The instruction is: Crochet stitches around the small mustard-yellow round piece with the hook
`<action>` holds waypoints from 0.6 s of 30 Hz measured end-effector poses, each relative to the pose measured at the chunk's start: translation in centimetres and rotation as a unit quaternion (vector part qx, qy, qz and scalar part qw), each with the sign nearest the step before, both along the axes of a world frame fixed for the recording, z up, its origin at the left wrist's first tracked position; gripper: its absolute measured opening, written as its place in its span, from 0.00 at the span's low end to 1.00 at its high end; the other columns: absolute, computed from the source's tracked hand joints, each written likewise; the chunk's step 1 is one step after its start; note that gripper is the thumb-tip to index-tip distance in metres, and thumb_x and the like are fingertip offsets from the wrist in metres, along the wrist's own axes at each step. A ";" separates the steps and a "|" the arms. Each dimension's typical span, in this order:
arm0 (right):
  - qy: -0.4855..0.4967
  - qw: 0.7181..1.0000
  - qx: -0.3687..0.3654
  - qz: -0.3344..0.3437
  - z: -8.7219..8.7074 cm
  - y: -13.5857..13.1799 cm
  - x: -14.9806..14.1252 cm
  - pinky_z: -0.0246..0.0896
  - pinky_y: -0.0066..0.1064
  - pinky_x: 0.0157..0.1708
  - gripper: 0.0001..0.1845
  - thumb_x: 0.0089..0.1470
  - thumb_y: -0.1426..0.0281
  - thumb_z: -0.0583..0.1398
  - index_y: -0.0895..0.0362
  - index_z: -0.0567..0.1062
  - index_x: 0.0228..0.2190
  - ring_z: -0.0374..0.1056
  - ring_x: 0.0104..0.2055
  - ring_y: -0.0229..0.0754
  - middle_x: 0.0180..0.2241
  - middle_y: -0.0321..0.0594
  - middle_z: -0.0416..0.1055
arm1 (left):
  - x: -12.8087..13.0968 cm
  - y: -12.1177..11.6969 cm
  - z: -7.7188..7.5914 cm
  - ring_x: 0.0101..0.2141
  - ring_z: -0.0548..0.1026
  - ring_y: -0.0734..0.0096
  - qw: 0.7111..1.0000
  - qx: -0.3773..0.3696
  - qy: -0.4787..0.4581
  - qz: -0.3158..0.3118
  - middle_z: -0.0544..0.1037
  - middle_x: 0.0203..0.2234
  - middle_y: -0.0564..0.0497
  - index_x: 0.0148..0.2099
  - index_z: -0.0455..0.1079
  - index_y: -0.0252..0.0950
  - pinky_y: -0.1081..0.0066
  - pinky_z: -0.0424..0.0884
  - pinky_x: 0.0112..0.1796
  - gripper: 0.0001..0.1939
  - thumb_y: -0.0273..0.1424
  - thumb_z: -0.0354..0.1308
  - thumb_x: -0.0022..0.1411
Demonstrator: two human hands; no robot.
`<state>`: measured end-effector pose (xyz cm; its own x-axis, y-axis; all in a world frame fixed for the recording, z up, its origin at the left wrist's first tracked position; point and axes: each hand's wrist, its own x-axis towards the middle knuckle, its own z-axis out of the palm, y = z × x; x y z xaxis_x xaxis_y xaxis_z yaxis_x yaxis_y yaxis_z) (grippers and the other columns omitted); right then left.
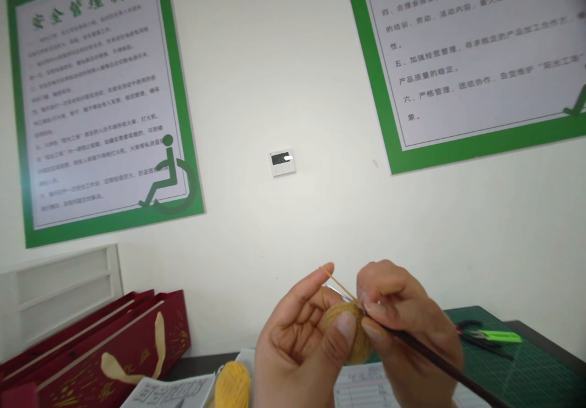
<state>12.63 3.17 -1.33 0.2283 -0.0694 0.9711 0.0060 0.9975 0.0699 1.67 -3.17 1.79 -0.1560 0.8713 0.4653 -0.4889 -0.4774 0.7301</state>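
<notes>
Before a white wall [284,231], the left grip [302,341] pinches round yarnwork [361,342], the right grip [414,313] a slender hook [428,352].

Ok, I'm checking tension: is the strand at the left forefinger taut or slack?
Taut: the strand runs straight from the left forefinger to the tan piece.

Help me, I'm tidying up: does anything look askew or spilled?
Nothing clearly. Both green-bordered posters slant, but the wall panel between them slants alike, so the view is probably tilted. No spill shows.
</notes>
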 end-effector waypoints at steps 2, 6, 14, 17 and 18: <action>0.003 0.995 0.036 -0.094 -0.1 0.0 0.3 0.69 0.37 0.30 0.15 0.55 0.81 0.62 0.50 0.76 0.39 0.70 0.31 0.40 0.31 0.35 0.73 | 0.1 0.1 0.1 0.28 0.76 0.73 1.000 -0.001 -0.002 -0.006 0.80 0.26 0.48 0.44 0.84 0.39 0.77 0.73 0.31 0.22 0.28 0.78 0.43; 0.025 0.976 0.077 -0.201 0.3 -0.7 0.4 0.70 0.38 0.33 0.20 0.44 0.87 0.64 0.55 0.77 0.39 0.71 0.32 0.40 0.32 0.38 0.76 | 0.7 0.1 0.0 0.28 0.76 0.73 0.999 0.021 0.010 0.028 0.80 0.26 0.50 0.46 0.84 0.41 0.78 0.73 0.30 0.21 0.26 0.76 0.47; 0.083 0.986 -0.144 0.024 0.8 -2.1 0.6 0.61 0.29 0.27 0.07 0.64 0.73 0.55 0.55 0.73 0.36 0.64 0.28 0.37 0.26 0.35 0.67 | 0.3 0.0 -0.1 0.28 0.76 0.73 0.993 0.058 0.045 0.093 0.80 0.27 0.50 0.46 0.84 0.41 0.79 0.72 0.28 0.20 0.26 0.75 0.49; 0.047 0.927 -0.299 0.221 1.2 -1.9 0.7 0.59 0.28 0.27 0.15 0.67 0.63 0.54 0.55 0.69 0.28 0.60 0.26 0.36 0.23 0.33 0.63 | -0.2 0.2 0.0 0.30 0.77 0.72 0.996 0.026 0.048 0.071 0.82 0.28 0.48 0.44 0.84 0.41 0.78 0.73 0.31 0.19 0.27 0.76 0.46; 0.017 0.898 -0.333 0.288 1.3 -1.7 0.6 0.59 0.28 0.27 0.18 0.65 0.59 0.55 0.55 0.68 0.26 0.58 0.25 0.35 0.23 0.33 0.62 | -0.3 0.2 0.1 0.31 0.78 0.72 0.996 0.025 0.044 0.073 0.83 0.28 0.48 0.42 0.85 0.41 0.78 0.74 0.32 0.18 0.27 0.77 0.46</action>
